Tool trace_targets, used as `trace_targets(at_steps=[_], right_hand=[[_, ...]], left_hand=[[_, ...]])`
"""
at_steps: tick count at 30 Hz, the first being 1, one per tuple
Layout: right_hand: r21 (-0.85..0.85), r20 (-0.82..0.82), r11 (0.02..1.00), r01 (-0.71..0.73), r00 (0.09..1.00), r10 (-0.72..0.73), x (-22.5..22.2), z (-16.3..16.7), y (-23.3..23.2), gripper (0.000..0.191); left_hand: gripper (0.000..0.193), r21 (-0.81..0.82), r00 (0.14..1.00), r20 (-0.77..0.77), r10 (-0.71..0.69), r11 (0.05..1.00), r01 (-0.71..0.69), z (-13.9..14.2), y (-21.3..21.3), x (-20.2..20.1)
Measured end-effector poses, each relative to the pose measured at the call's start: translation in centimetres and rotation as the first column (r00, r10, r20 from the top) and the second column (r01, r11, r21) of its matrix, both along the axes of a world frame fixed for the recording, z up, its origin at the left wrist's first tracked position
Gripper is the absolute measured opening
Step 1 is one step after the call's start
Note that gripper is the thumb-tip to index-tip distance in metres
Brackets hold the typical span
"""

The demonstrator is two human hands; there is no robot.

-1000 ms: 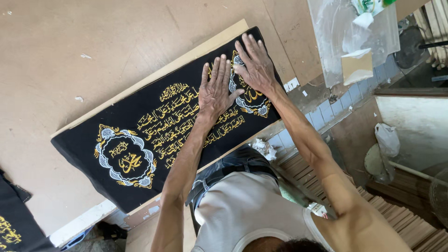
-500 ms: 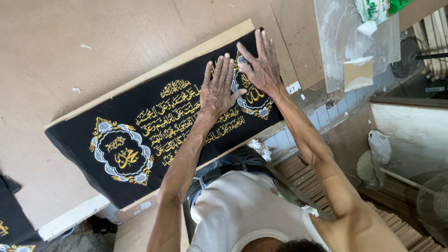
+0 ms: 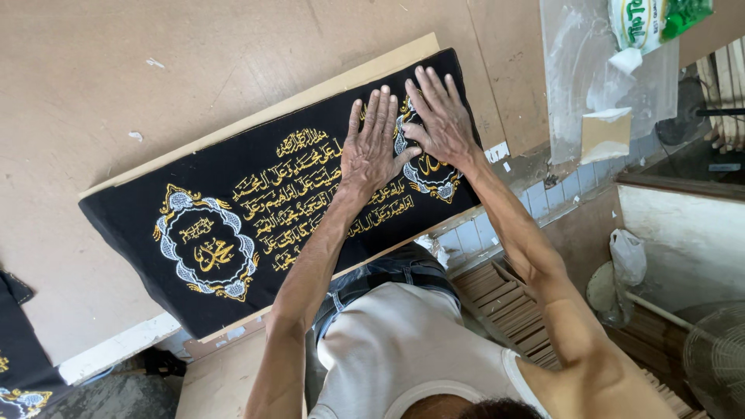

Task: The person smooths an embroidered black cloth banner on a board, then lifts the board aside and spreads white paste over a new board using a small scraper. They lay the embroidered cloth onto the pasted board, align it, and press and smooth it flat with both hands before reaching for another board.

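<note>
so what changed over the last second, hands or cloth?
Little. The left hand and right hand slid slightly toward the far end of the black embroidered cloth, fingers spread. Nothing was grasped or released. Both palms stayed flat on the cloth, which stayed on its board on the worktable.

Flat on long black embroidered cloth (image 3: 233,225) at centre, left hand (image 3: 374,151) beside right hand (image 3: 441,124); clear plastic sheet (image 3: 574,70) upper right.
</note>
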State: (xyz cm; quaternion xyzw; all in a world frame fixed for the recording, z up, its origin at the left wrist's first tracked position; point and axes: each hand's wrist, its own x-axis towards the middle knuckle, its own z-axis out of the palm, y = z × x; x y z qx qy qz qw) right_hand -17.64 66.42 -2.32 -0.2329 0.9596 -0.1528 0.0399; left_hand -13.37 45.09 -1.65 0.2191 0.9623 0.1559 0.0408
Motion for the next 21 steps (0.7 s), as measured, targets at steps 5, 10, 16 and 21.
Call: trace_targets(at_steps=[5, 10, 16, 21], right_hand=[[0.163, 0.052, 0.983, 0.085, 0.994, -0.095, -1.4, -0.2, -0.3, 0.081], [0.071, -0.031, 0.996, 0.061, 0.998, -0.059, -1.5, -0.8, -0.1, 0.095], [0.147, 0.073, 0.981, -0.13, 0.99, 0.12, -2.3, -1.4, 1.5, 0.082], [0.069, -0.099, 0.99, -0.12, 0.987, 0.127, -3.5, -1.0, 0.9, 0.087]], left_hand=[[0.104, 0.081, 1.0, 0.008, 0.03, 0.996, -0.031, -0.6, -0.8, -0.3], [0.103, 0.062, 0.998, -0.054, -0.035, 0.997, 0.039, -1.0, -3.4, -0.6], [0.105, -0.04, 0.997, 0.005, -0.076, 0.996, 0.076, -0.9, -3.7, -1.0], [0.108, 0.023, 1.0, 0.016, -0.002, 1.0, 0.001, -0.2, -7.9, 1.5]])
